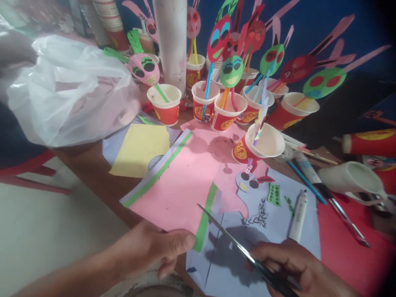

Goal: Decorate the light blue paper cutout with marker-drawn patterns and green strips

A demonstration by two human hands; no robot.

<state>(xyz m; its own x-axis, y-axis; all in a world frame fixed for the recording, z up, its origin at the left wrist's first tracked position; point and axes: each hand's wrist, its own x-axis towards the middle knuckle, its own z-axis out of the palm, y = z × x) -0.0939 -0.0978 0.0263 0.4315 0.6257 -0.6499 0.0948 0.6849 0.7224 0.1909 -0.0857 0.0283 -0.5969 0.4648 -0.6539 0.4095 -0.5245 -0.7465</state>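
My left hand [161, 243] pinches the near edge of a pink paper sheet [182, 185] bordered with green strips, its thumb on top beside the right strip. In my right hand [291, 260] is a pair of scissors [232, 239], black at the handle, with the metal blades looking closed. Their tip points up and left, over the right green strip; whether it touches the paper I cannot tell. Under this sheet lie lavender paper [229, 255] and more pink paper. A small lavender paper face [247, 181] and drawn-on green scraps [274, 194] rest to the right.
Red and white paper cups [165, 105] holding paper puppets on straws stand at the back. A white plastic bag [74, 90] sits on the left, beside yellow paper [140, 150]. On the right are a white marker [299, 216], a paintbrush [346, 220], a mug [352, 181] and red paper [343, 239].
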